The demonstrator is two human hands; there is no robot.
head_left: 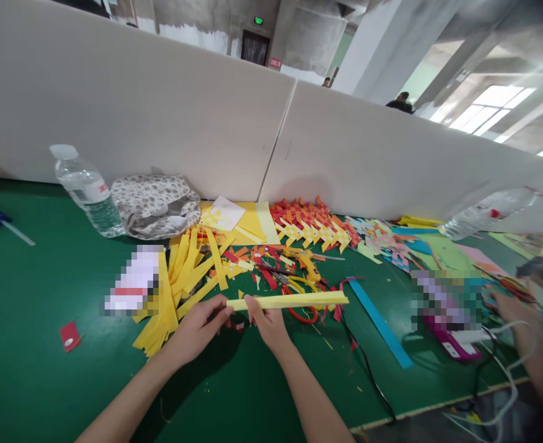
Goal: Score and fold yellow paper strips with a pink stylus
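Note:
A long pale yellow paper strip (299, 300), folded lengthwise, is held up level above the green table. My left hand (205, 326) pinches its left end between thumb and fingers. Close beside it, my right hand (265, 320) grips the same strip, whose longer part sticks out to the right. Just left of my left hand lies a heap of yellow paper strips (186, 271). Beyond my right hand are red-handled scissors (304, 315) and a yellow glue gun (309, 263) among red and orange paper scraps.
Woven red and yellow paper pieces (312, 224) lie by the white partition (206, 111). A water bottle (89, 191) and a patterned cloth bundle (155, 206) stand at the back left. A blue strip (382, 323) and a black cable (368, 369) lie rightward. Another person's hand (515, 314) is far right.

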